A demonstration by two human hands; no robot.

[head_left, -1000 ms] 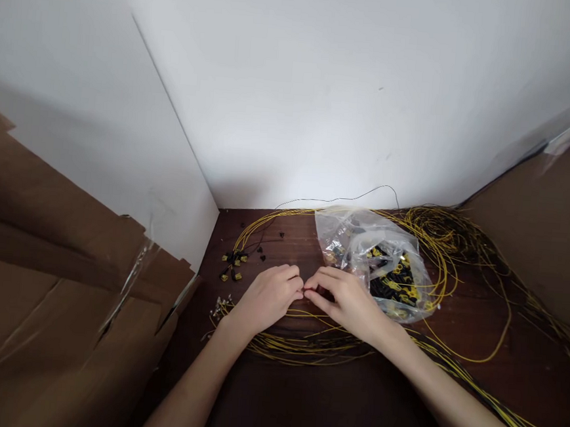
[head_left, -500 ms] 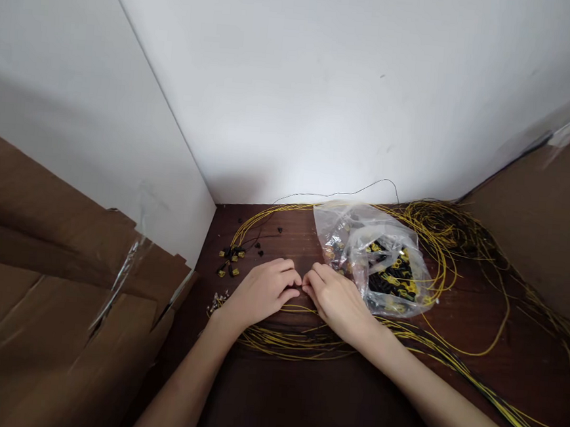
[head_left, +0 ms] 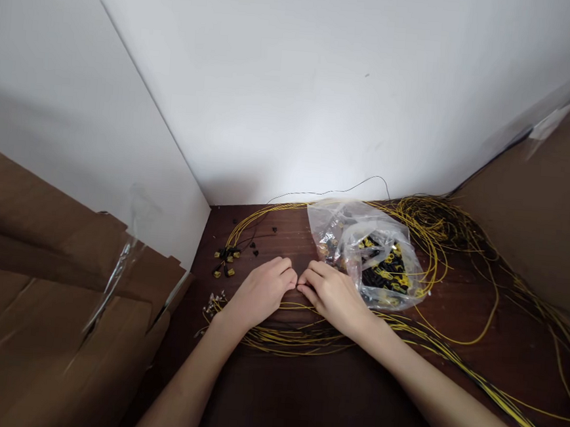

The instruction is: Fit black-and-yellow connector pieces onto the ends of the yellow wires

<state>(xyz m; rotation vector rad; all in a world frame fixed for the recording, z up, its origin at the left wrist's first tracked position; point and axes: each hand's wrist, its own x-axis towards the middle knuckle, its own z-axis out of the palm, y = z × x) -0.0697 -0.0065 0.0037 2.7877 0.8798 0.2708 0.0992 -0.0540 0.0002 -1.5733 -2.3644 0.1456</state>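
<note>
My left hand (head_left: 262, 289), my right hand (head_left: 336, 296), both pinched closed, contents hidden, yellow wires (head_left: 287, 341) nearer me, plastic bag (head_left: 354, 233) at right, open tabletop (head_left: 293, 239) up to wall (head_left: 294, 96), left thumb newly tucked.

Place: a workshop-like bench corner; whether it sits in a home or a factory cannot be told.
Clear plastic bag (head_left: 327, 211): lies on a dark wood-look tabletop (head_left: 287, 241), holding many alike black-and-yellow pieces (head_left: 387, 275), a bulk supply of small parts.
Wires: a long yellow-and-black bundle (head_left: 299, 341) in front of the bag, a tangled coil (head_left: 432, 222) behind it to the right.
Walling: a plain white panel (head_left: 294, 96) behind the bag; taped brown cardboard (head_left: 19, 324) well to its left.
</note>
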